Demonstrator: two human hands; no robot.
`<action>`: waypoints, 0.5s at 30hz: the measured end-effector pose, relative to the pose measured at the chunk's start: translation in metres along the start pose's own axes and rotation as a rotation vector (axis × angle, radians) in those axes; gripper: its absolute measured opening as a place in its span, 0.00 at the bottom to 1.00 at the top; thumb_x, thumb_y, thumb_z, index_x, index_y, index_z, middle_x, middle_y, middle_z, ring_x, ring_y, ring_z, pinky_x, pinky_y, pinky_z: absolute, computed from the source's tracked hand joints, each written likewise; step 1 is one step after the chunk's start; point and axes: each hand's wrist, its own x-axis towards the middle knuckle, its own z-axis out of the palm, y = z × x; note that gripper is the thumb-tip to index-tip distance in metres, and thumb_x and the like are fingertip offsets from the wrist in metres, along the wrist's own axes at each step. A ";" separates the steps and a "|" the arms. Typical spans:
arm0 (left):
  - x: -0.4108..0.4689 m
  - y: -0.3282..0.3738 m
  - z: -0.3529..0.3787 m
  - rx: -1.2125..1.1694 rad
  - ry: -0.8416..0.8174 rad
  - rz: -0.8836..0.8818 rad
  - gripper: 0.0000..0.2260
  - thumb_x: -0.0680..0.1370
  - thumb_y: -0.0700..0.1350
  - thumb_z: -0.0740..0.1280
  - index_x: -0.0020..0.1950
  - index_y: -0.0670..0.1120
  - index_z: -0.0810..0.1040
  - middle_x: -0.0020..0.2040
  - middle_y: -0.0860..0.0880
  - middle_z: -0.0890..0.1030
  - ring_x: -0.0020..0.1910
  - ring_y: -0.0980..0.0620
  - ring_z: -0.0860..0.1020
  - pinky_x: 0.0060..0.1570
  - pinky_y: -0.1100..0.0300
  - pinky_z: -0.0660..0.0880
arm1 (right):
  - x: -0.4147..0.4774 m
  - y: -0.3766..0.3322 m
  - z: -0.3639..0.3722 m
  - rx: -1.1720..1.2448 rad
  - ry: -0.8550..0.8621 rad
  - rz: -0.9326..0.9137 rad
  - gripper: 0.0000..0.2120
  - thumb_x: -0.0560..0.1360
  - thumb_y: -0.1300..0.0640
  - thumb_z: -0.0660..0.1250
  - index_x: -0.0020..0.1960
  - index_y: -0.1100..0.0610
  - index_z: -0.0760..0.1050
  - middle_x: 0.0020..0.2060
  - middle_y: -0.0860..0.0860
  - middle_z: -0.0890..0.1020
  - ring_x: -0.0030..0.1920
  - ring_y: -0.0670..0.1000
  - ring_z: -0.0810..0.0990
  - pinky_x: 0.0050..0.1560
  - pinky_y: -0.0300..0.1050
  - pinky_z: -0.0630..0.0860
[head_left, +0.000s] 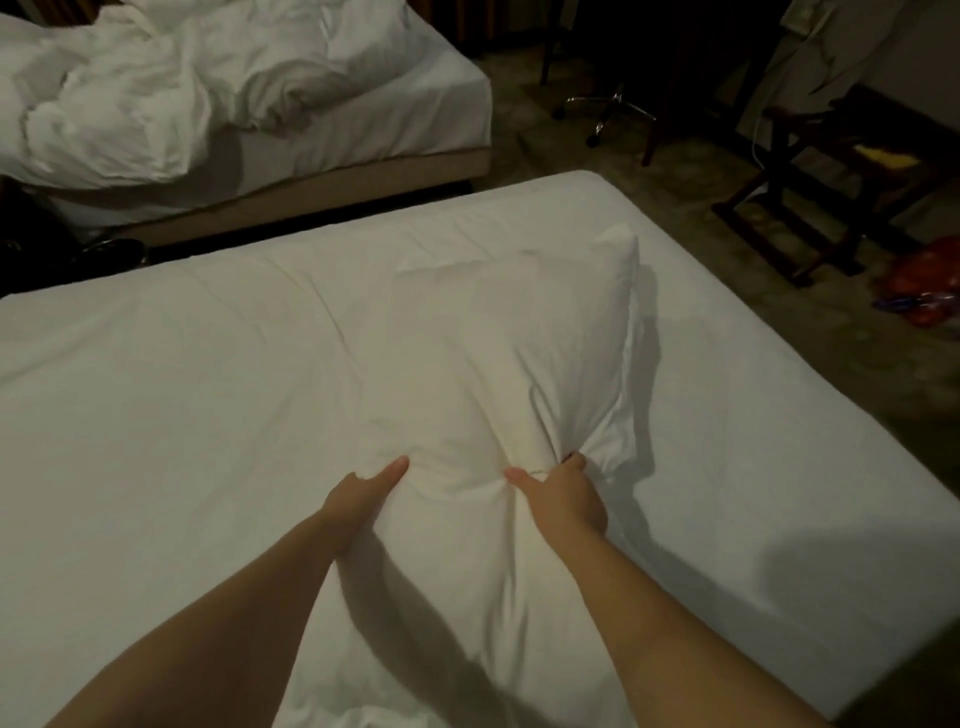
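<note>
A white pillow (498, 343) in a white case lies lengthwise on the near bed (156, 415), its far end pointing away from me. My left hand (363, 493) grips the pillow's near left part, thumb on top and the fingers hidden under the fabric. My right hand (563, 493) grips the near right part, bunching the case into folds at its fingertips. Both forearms reach in from the bottom of the view.
A second bed (363, 130) with a crumpled white duvet (130, 93) stands at the back left, across a narrow dark gap. On the right are floor, a dark wooden luggage rack (810, 208), an office chair base (608, 109) and a red bag (930, 291).
</note>
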 end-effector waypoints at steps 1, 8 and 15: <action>-0.004 0.003 0.001 -0.032 -0.007 -0.003 0.43 0.64 0.67 0.72 0.67 0.37 0.72 0.63 0.41 0.76 0.61 0.41 0.75 0.64 0.51 0.69 | -0.002 -0.005 -0.003 0.006 0.001 -0.013 0.36 0.74 0.37 0.65 0.69 0.61 0.61 0.62 0.58 0.77 0.60 0.60 0.77 0.54 0.50 0.73; -0.064 0.033 -0.007 -0.052 0.160 0.174 0.15 0.79 0.47 0.61 0.45 0.35 0.78 0.47 0.38 0.79 0.51 0.39 0.77 0.53 0.49 0.73 | -0.059 -0.051 -0.030 0.076 0.123 -0.157 0.19 0.81 0.47 0.55 0.64 0.57 0.72 0.60 0.57 0.78 0.59 0.61 0.77 0.57 0.52 0.74; -0.165 0.037 -0.095 -0.145 0.293 0.318 0.19 0.81 0.49 0.60 0.34 0.39 0.72 0.35 0.43 0.74 0.43 0.45 0.73 0.41 0.57 0.65 | -0.175 -0.088 -0.048 0.235 0.213 -0.288 0.17 0.81 0.49 0.53 0.63 0.53 0.75 0.59 0.57 0.79 0.58 0.60 0.77 0.55 0.48 0.72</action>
